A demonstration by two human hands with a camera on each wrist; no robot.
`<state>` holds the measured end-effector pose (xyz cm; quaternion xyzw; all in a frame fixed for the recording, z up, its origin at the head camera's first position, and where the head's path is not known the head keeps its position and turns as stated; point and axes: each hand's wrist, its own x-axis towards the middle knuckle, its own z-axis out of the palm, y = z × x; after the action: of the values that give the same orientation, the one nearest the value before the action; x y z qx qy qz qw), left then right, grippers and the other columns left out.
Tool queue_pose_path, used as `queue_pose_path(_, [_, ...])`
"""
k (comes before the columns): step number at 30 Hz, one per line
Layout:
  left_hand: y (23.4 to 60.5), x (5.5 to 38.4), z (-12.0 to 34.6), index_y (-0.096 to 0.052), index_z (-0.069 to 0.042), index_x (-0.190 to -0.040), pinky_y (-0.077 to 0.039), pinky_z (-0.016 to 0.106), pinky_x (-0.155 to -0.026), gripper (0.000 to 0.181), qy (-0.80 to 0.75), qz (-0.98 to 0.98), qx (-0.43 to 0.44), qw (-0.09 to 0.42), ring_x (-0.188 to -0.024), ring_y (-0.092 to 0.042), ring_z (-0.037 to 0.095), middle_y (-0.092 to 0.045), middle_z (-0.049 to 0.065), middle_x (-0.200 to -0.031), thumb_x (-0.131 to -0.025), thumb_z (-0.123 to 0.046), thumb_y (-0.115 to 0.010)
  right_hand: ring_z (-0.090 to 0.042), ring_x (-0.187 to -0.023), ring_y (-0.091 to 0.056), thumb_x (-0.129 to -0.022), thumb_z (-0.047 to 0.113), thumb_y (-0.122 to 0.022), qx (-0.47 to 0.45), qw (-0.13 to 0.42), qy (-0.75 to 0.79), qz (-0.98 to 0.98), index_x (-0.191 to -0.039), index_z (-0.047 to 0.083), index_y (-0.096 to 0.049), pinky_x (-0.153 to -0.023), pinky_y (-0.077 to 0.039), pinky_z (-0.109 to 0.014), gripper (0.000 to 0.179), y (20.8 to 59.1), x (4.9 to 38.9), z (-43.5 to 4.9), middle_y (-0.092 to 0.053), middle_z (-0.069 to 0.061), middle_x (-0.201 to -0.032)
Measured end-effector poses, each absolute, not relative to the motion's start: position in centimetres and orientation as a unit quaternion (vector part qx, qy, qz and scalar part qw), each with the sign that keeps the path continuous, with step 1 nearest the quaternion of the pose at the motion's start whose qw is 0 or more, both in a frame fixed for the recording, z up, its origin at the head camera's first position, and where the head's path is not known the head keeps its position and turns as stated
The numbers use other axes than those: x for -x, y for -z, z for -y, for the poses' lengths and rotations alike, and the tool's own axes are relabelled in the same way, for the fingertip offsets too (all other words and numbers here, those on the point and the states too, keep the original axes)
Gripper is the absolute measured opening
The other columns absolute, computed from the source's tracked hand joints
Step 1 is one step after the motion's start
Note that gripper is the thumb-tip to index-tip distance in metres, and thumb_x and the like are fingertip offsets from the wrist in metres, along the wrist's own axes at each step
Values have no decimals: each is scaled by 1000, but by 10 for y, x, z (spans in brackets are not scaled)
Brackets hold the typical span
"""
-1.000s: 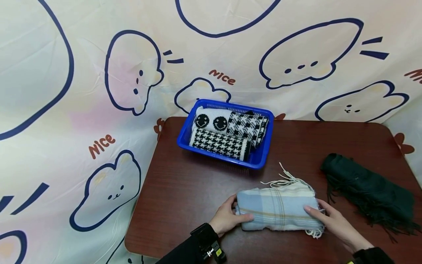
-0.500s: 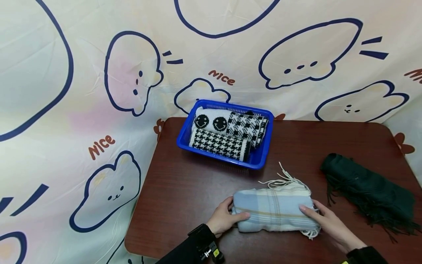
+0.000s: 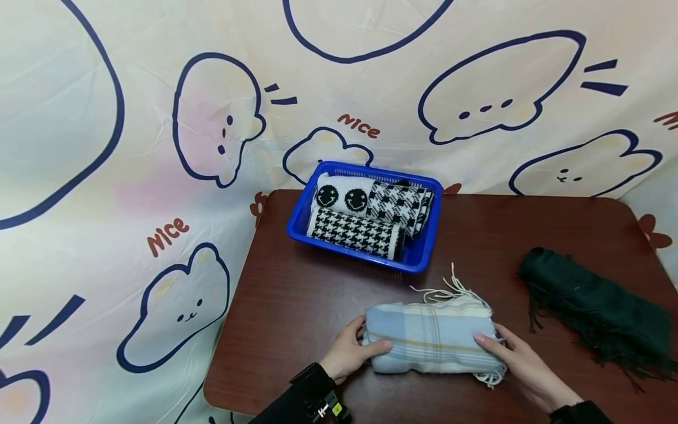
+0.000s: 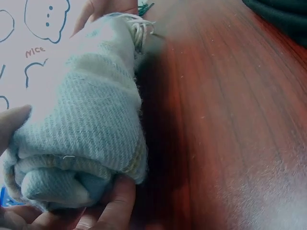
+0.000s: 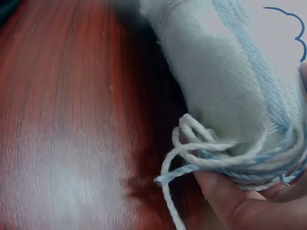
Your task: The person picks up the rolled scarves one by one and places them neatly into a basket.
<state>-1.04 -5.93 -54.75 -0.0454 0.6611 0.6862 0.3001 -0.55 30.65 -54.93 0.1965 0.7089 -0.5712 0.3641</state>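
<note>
Between my two hands is a rolled light-blue and cream plaid scarf [image 3: 434,338] with white fringe at its right end and along its far side. My left hand [image 3: 349,350] grips the left end, thumb on top and fingers around the end. The left wrist view shows the coiled end of the scarf [image 4: 91,124] with fingers [image 4: 120,201] beneath it. At the other end my right hand [image 3: 521,359] holds on the same way. Loose white and blue tassels hang by the right hand [image 5: 259,206] in the right wrist view.
A blue plastic basket [image 3: 426,259] at the back of the brown table [image 3: 286,306] holds black-and-white patterned rolls, including a houndstooth roll [image 3: 355,232]. To the right lies a dark green fringed scarf [image 3: 598,306]. A cartoon-printed curtain [image 3: 392,76] hangs behind.
Both hands have shifted slightly left along with the plaid scarf, keeping their grip at its ends. The basket and the green scarf stay in place.
</note>
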Motion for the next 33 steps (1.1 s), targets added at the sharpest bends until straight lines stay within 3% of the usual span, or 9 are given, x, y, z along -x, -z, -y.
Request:
queue_pose_path(3, [543, 11, 62, -47, -4, -158, -59, 40, -98, 72, -695, -655, 38, 295, -122, -66, 29, -66, 14, -140, -95, -12, -83, -54, -154, -24, -109, 58, -53, -197, 359, 577, -707, -167, -2, 13, -117, -41, -59, 106, 547, 6, -303, -6, -39, -169])
queue_pose_path(6, [539, 12, 66, -46, -4, -158, -58, 38, -98, 72, -699, -651, 32, 294, -121, -67, 28, -67, 15, -139, -96, -11, -82, -47, -149, -37, -110, 56, -53, -197, 350, 587, -703, -168, -2, 10, -113, -47, -55, 103, 545, 5, -299, -12, -38, -169])
queue_pose_path(9, [534, 14, 70, -45, -4, -159, -58, 38, -97, 73, -695, -656, 26, 293, -120, -67, 28, -67, 15, -139, -97, -12, -81, -44, -147, -40, -111, 54, -53, -193, 345, 596, -699, -169, -1, 8, -111, -48, -52, 101, 542, 5, -295, -16, -36, -169])
queue_pose_path(15, [524, 15, 76, -45, -3, -159, -59, 35, -95, 72, -686, -671, 14, 283, -116, -69, 27, -69, 15, -136, -98, -12, -81, -45, -152, -30, -111, 53, -53, -181, 340, 600, -701, -169, 0, 7, -114, -43, -51, 99, 530, 5, -290, -15, -34, -169])
queue_pose_path(21, [513, 17, 83, -50, -5, -154, -54, 30, -65, 66, -668, -689, 6, 282, -92, -69, 18, -72, 10, -123, -97, -16, -81, -42, -149, -35, -113, 51, -50, -172, 340, 602, -702, -169, 0, 10, -110, -46, -45, 97, 520, 6, -288, -16, -34, -168])
queue_pose_path(24, [509, 19, 87, -52, -6, -153, -49, 29, -58, 64, -664, -692, -3, 285, -86, -67, 16, -72, 9, -119, -98, -18, -81, -42, -148, -36, -113, 51, -48, -169, 343, 603, -700, -168, 0, 13, -109, -47, -46, 97, 516, 9, -287, -13, -35, -168])
queue_pose_path(27, [504, 20, 92, -50, -7, -155, -53, 28, -65, 64, -667, -688, -14, 284, -94, -69, 17, -71, 10, -124, -99, -18, -80, -43, -148, -36, -113, 51, -48, -165, 341, 601, -703, -168, 0, 13, -108, -48, -45, 96, 512, 10, -285, -12, -36, -168])
queue_pose_path(33, [494, 25, 103, -49, -4, -154, -58, 31, -92, 62, -665, -691, -33, 280, -114, -69, 21, -69, 12, -133, -101, -20, -78, -41, -151, -33, -113, 51, -48, -147, 337, 601, -710, -170, 3, 8, -110, -46, -43, 93, 500, 12, -279, -14, -33, -171])
